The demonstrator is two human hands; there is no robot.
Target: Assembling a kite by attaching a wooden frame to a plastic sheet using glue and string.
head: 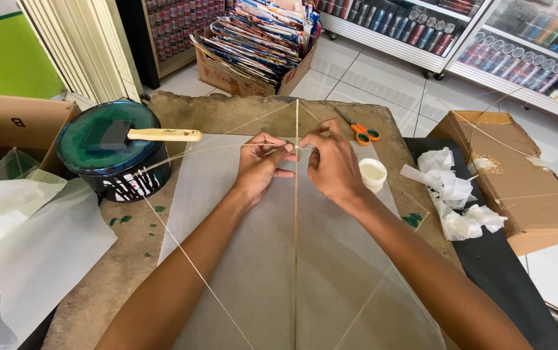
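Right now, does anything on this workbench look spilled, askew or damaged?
Green paint smears spot the worn table beside the paint tin, and more by the crumpled tissue. Both hands, left hand and right hand, pinch thin sticks normally.

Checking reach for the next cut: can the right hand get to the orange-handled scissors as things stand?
Probably yes. The right hand pinches at the thin sticks' crossing, and the orange-handled scissors lie just beyond it on the table, uncovered. Nothing stands between; it would have to let go first.
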